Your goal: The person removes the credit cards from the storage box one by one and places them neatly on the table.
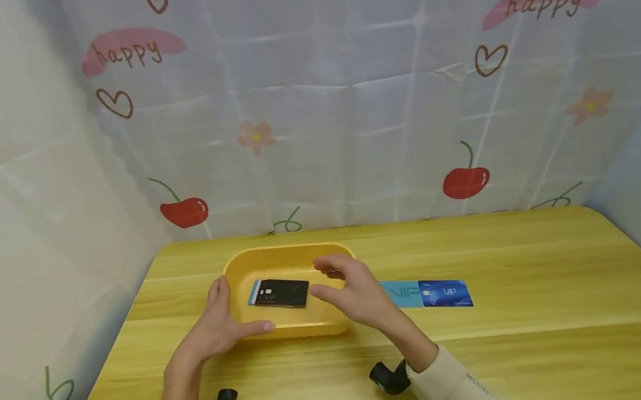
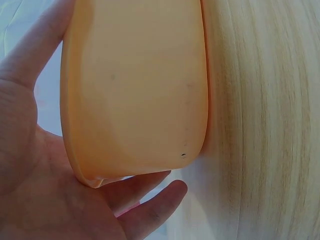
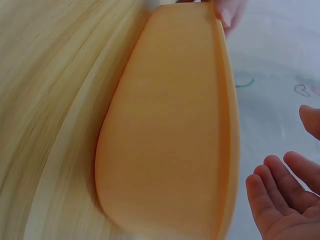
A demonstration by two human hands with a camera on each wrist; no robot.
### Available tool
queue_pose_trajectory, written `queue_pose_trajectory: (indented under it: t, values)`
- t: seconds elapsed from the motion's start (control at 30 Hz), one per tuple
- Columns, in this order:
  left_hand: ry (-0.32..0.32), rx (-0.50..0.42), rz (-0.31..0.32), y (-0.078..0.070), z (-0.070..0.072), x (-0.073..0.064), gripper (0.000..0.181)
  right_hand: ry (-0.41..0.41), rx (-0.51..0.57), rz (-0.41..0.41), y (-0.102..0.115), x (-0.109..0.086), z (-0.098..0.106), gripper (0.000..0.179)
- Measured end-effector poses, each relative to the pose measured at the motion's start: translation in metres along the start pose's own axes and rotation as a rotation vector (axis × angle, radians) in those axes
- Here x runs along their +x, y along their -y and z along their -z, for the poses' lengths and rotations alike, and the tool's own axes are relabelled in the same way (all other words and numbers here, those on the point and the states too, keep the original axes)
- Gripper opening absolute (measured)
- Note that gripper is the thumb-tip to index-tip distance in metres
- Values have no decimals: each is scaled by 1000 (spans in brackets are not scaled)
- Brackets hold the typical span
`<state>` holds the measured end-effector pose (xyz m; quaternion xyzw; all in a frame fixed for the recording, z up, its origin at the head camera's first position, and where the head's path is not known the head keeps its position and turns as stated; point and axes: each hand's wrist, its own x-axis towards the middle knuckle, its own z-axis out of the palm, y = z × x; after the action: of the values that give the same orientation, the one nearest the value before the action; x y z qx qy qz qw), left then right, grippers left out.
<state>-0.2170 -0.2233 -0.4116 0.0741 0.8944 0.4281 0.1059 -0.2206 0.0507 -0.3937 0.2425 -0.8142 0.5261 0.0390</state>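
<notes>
Yellow and rounded, the tray is held by left grip, right grip wide.

Head view bright, soft light; pale sheen on table at lower centre, bluish-grey shadow lower left, wide-angle stretch at edges. Wrist views hazier; right wrist: tray blurred at bottom, backdrop soft.
</notes>
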Motion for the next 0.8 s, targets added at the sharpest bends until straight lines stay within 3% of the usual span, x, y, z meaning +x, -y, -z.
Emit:
queue_pose_trajectory:
  t: [0.27, 0.5, 0.8]
  values:
    - [-5, 15, -9, -1, 0, 0, 137, 72, -34, -11, 4, 29, -26, 49]
    - [-1, 17, -17, 0, 1, 1, 135, 122, -39, -68, 4, 45, -46, 50]
    - [-6, 19, -12, 3, 0, 1, 135, 154, -275, -146, -23, 63, -63, 53]
